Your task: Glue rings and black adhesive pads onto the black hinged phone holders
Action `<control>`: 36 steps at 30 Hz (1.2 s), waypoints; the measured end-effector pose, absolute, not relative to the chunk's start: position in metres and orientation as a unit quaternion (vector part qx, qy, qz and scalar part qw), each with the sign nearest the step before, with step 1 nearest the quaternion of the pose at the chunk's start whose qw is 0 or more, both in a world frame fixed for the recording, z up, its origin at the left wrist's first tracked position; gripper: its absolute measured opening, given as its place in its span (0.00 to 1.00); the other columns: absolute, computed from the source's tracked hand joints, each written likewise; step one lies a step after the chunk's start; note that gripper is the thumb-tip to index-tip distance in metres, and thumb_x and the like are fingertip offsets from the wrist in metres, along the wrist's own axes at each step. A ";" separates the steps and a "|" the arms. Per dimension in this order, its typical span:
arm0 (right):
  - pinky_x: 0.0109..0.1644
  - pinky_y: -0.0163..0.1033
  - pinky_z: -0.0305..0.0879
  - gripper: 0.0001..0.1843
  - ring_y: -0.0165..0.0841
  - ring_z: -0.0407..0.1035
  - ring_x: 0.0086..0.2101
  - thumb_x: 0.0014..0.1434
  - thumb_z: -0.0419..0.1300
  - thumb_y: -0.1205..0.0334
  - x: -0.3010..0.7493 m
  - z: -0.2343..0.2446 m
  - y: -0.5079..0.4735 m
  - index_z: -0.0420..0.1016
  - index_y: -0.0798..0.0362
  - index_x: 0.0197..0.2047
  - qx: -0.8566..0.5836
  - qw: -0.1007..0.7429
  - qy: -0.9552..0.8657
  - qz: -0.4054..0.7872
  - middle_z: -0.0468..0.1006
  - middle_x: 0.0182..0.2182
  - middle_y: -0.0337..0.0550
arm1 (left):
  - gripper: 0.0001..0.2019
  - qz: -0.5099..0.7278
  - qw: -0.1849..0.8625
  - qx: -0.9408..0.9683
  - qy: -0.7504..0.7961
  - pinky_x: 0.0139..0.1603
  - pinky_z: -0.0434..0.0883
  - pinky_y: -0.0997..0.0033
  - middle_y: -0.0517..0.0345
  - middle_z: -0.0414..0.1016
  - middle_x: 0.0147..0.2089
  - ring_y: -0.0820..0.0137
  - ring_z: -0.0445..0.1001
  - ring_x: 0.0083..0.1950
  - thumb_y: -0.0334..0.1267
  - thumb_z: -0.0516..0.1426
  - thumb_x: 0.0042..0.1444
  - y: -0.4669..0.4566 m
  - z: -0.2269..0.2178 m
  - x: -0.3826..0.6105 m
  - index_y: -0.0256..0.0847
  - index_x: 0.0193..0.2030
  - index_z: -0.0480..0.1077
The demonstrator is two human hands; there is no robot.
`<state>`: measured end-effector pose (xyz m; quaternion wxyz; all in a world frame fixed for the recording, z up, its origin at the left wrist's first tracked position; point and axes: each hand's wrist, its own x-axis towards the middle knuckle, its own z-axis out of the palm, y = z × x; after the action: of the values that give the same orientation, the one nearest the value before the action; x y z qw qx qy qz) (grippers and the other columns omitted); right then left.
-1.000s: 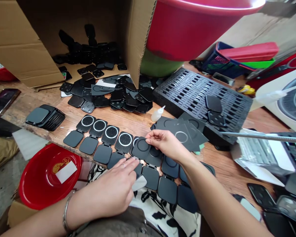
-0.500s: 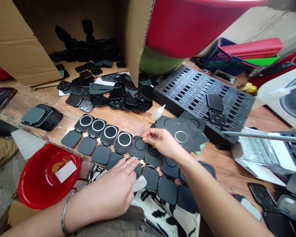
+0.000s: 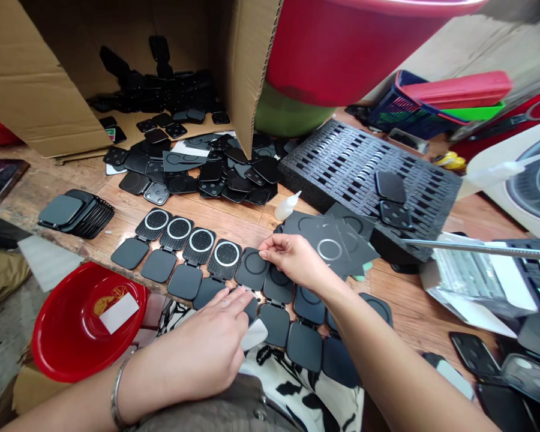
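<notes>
Here, right hand fingers in a pinch on a black pad, left hand fingers flat together beside it.

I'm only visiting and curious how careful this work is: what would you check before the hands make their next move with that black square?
1. Right hand pinches the black sheet by its edge: ok.
2. Left hand lies flat on the lower flap, holding it down: ok.
3. Sheet squared over the piece beneath: cannot tell, it is covered.
4. Ringed pieces lie in an orderly row: ok.
5. Glue bottle lies near the right hand: ok.
</notes>
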<state>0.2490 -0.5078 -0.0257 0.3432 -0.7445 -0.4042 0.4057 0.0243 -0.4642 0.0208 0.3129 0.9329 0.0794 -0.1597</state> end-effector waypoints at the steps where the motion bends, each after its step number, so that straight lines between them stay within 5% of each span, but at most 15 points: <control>1: 0.26 0.33 0.55 0.09 0.27 0.59 0.23 0.51 0.62 0.56 0.249 -0.026 -0.508 0.76 0.54 0.30 -0.746 0.341 -0.407 0.402 0.71 0.21 0.37 | 0.21 -0.160 0.312 0.933 0.079 0.73 0.53 0.51 0.31 0.53 0.71 0.53 0.50 0.74 0.29 0.49 0.58 -0.464 0.021 0.024 0.24 0.55 0.71; 29: 0.29 0.35 0.57 0.08 0.29 0.61 0.24 0.57 0.57 0.60 0.230 0.004 -0.520 0.75 0.52 0.30 -0.746 0.326 -0.489 0.313 0.74 0.23 0.37 | 0.22 -0.158 0.312 0.933 0.089 0.74 0.51 0.55 0.33 0.54 0.72 0.55 0.50 0.74 0.32 0.49 0.61 -0.466 0.017 0.023 0.23 0.59 0.69; 36: 0.29 0.33 0.62 0.07 0.28 0.65 0.25 0.57 0.63 0.58 0.226 0.001 -0.531 0.74 0.51 0.34 -0.703 0.532 -0.360 0.304 0.72 0.26 0.36 | 0.22 -0.154 0.308 0.935 0.085 0.73 0.53 0.53 0.33 0.53 0.72 0.54 0.50 0.74 0.33 0.49 0.61 -0.467 0.018 0.022 0.25 0.59 0.69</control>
<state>0.2259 -0.5309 0.0006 0.5323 -0.7032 -0.3603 0.3039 0.0221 -0.4668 0.0178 0.3078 0.9350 0.0849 -0.1545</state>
